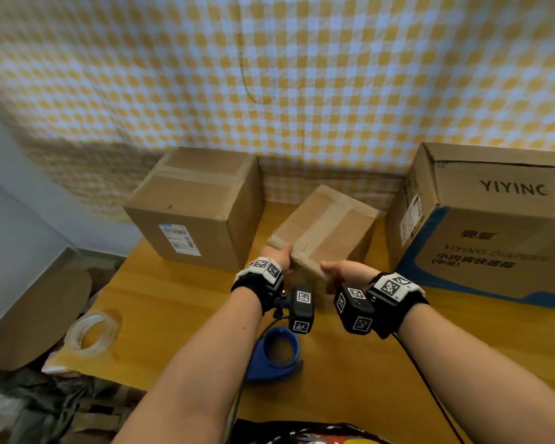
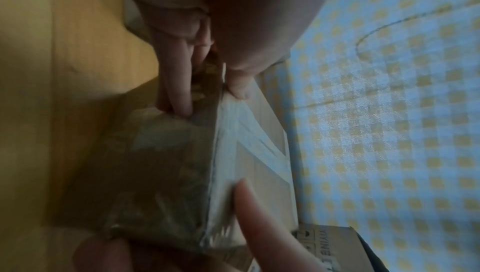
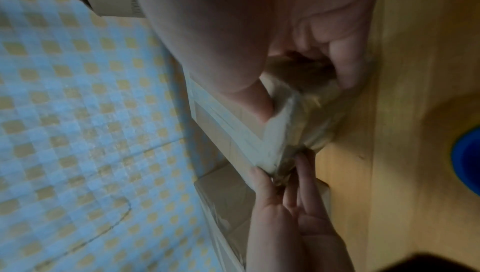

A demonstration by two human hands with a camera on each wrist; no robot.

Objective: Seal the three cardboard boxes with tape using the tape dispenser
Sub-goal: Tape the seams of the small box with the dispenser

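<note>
Between two bigger boxes, both hands (image 1: 277, 256) (image 1: 342, 271) grip tilted small box (image 1: 326, 225) near edge; table (image 1: 180, 302) open nearer

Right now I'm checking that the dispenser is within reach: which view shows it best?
The head view: the blue dispenser lies whole on the table near the person, below the left hand. The right wrist view catches only a blue sliver at its edge. The left wrist view shows none of it.

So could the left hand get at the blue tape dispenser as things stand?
Probably, but not at once: the left hand grips the small box together with the right hand. The dispenser lies uncovered on the table, below the left wrist.
</note>
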